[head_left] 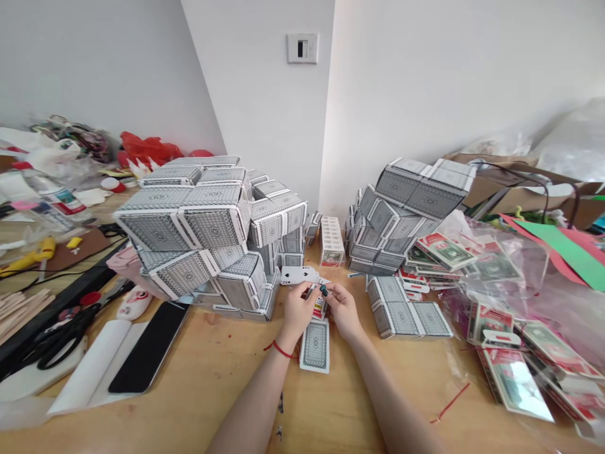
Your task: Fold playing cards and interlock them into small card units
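Grey-and-white patterned playing cards, folded into box-like blocks, are stacked in a tall angular left-hand structure (215, 227) at centre left and a second leaning structure (399, 188) at centre right. Between them, the bare left hand (299, 310) and bare right hand (343, 312) meet just below the middle of the frame, fingers curled inward and fingertips drawn close together. A small dark-teal object (324, 290) sits at the right fingertips, and a little colourful printed piece (318, 309) shows between the hands; they are too small to tell which one each hand pinches.

Just above the left fingertips lies a white two-of-spades playing card (297, 275), face up. Directly below the hands, a single grey-patterned card (314, 347) lies face down on the pale wooden table (212, 403). A red string bracelet (282, 350) circles the left wrist.

Right of the hands sits a low block of grey-patterned cards (399, 316); beyond it, red-and-green card packs (444, 251) spread toward the lower right. A long pale carton (332, 241) stands behind the hands at centre. A flat black rectangular phone (149, 348) lies at lower left, beside black-handled scissors (66, 337).
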`<move>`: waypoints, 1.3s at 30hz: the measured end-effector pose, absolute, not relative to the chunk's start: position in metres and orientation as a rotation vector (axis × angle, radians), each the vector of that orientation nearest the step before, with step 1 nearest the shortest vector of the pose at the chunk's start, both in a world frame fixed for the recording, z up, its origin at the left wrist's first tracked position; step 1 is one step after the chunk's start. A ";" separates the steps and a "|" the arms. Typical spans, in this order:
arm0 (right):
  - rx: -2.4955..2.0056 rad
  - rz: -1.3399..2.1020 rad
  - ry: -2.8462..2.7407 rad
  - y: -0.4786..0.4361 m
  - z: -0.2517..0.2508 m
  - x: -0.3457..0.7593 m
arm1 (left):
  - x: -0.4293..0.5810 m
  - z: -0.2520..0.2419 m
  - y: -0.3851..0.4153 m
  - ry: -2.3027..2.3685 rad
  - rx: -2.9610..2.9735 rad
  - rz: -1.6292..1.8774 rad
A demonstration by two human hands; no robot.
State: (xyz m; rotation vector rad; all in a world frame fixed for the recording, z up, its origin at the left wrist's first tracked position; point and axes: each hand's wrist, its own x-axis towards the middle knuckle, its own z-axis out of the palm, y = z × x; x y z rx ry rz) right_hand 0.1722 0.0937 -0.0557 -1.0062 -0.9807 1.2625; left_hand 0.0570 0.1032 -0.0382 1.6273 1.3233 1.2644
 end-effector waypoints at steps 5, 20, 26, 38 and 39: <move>-1.002 1.252 -1.012 0.094 -0.055 0.170 | 0.059 -0.040 0.099 1.496 1.737 1.296; -0.963 1.292 -0.817 0.092 -0.044 0.173 | 0.055 -0.039 0.107 1.217 1.422 1.373; -0.891 1.436 -0.818 0.092 -0.048 0.169 | 0.054 -0.040 0.111 1.347 1.467 1.348; -1.100 1.186 -0.991 0.094 -0.049 0.176 | 0.043 -0.047 0.113 1.224 1.678 1.128; -1.095 1.233 -0.996 0.093 -0.049 0.177 | 0.044 -0.047 0.113 1.202 1.658 1.137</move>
